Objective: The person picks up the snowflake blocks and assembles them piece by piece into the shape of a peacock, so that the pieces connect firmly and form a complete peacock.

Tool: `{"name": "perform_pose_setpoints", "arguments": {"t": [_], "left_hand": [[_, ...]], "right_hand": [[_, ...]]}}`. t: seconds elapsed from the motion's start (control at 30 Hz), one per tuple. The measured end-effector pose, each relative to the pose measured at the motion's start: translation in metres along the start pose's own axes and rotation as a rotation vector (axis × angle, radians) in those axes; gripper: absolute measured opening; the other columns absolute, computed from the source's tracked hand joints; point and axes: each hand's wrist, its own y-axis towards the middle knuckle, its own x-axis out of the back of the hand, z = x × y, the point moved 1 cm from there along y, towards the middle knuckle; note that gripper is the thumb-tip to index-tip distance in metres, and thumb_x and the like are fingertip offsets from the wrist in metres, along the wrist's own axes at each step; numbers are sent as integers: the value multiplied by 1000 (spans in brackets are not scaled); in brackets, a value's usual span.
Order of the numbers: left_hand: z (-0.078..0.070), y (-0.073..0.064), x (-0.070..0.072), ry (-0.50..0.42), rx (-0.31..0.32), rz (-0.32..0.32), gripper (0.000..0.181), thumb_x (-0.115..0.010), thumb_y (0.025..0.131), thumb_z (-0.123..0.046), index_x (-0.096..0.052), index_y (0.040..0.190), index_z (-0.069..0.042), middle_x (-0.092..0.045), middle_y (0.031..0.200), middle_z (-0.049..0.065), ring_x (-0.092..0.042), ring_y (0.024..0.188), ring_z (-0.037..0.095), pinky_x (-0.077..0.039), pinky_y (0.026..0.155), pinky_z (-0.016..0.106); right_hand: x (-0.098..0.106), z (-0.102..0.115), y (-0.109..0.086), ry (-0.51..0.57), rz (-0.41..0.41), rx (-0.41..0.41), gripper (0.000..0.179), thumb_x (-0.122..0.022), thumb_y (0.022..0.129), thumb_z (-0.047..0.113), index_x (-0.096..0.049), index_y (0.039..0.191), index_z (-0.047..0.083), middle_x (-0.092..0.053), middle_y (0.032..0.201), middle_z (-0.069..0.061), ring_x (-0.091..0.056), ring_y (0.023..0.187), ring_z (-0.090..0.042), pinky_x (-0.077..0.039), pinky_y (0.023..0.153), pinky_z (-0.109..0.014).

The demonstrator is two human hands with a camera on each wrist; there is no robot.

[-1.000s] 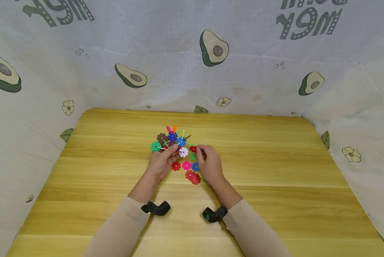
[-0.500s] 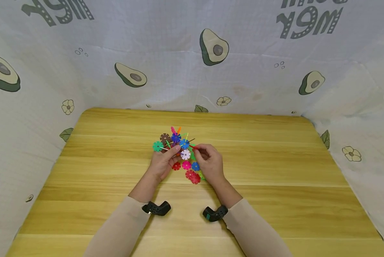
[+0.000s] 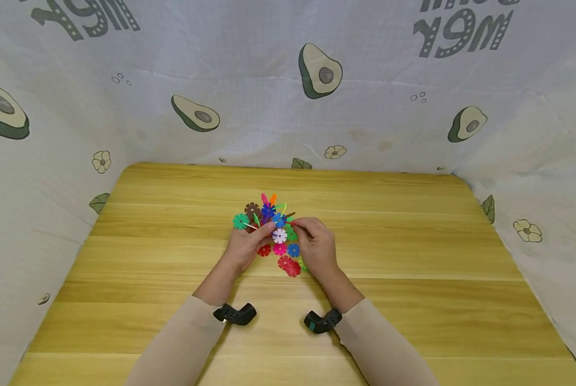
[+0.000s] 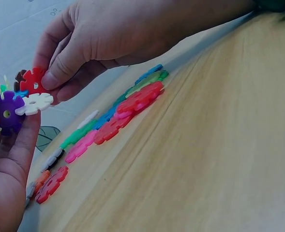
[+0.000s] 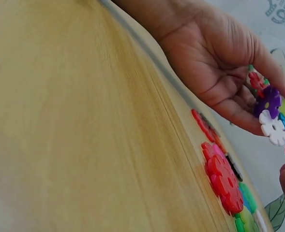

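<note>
My left hand [image 3: 241, 251] holds up a cluster of interlocking notched plastic discs [image 3: 268, 210], joined edge to edge in brown, blue, teal, purple, white and other colours. Between thumb and fingers, my right hand [image 3: 318, 247] pinches a single red notched disc [image 4: 34, 79]. In the head view this red disc is seen edge-on at the blue disc on the cluster's right side. From the left wrist, it shows right above the white disc [image 4: 35, 103] and beside the purple disc [image 4: 6, 116]. The left palm hides part of the cluster's underside.
Loose discs lie on the wooden table [image 3: 403, 321] below the hands, among them a red one [image 3: 264, 250], a pink one [image 3: 280, 249], a blue one [image 3: 293, 250] and overlapping red ones [image 3: 292, 268]. A printed cloth [image 3: 249, 69] hangs behind the table's far edge.
The left hand has brought the cluster slightly right and nearer, up to the right hand. The red disc has turned from face-on to edge-on and come to the cluster's side.
</note>
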Motion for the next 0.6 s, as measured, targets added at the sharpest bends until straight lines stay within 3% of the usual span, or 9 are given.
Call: {"name": "perform_pose_setpoints", "arguments": {"t": [0.13,0.33,0.47,0.6], "left_hand": [[0,-1,0,27,-2,13,43,-58,99,6,-49,142,6,-75,107,-7,-72,101,10,-63,89,31],[2,0,1,27,3,36,43,-57,99,7,-48,141,9,-75,106,-7,-72,102,11,-63,88,32],[2,-1,0,10,20,24,44,-57,100,5,-47,143,7,-75,106,-7,-71,101,11,-63,87,29],[3,-1,-1,-46,40,14,39,-55,102,1,-48,140,4,-73,106,-6,-70,99,10,-63,85,28]], "right_hand": [[0,1,0,-59,-12,41,6,-75,89,-3,-77,93,1,-76,91,-13,-75,84,-26,-64,76,-32],[0,2,0,-82,3,59,5,-74,90,-1,-77,94,1,-76,91,-13,-75,86,-25,-65,77,-36],[-1,3,-1,-64,-3,50,6,-73,91,-1,-77,95,1,-76,93,-14,-75,84,-25,-64,76,-31],[-4,3,-1,1,-11,-13,8,-75,90,-2,-76,98,-1,-75,96,-16,-76,84,-27,-64,76,-24]]}}
